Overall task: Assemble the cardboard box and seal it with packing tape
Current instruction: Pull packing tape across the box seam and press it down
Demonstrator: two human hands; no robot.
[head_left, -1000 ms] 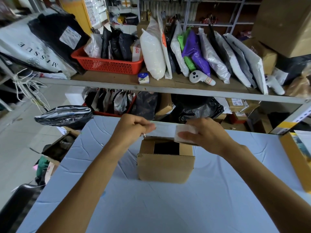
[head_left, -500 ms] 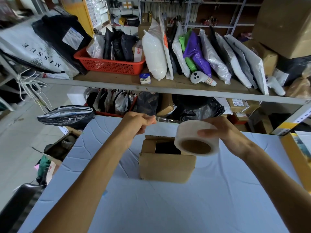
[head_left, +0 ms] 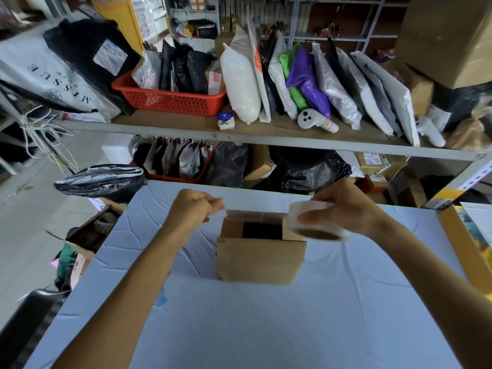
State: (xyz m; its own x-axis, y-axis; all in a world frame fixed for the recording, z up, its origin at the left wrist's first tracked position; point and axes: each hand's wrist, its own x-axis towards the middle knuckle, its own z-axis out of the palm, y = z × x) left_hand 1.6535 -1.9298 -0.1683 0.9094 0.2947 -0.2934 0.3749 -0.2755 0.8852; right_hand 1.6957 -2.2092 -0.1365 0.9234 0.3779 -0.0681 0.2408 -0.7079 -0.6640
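Note:
A small brown cardboard box (head_left: 261,259) stands on the light blue table (head_left: 239,328), its top open with a dark gap between the flaps. My right hand (head_left: 343,209) grips a roll of clear packing tape (head_left: 316,225) just above the box's right top corner. My left hand (head_left: 197,209) hovers at the box's upper left, fingers curled and pinching the free end of a clear tape strip that stretches across the box top toward the roll. The strip itself is faint against the flaps.
A wooden shelf (head_left: 186,123) runs behind the table with a red basket (head_left: 170,98), several filled mailer bags and a white handheld device (head_left: 314,121). A black bag (head_left: 101,179) lies at the table's far left corner. A yellow-edged board (head_left: 463,243) borders the right side.
My right hand lifted the tape roll off the box top and moved it right and slightly down. My left hand drew left, stretching tape over the box.

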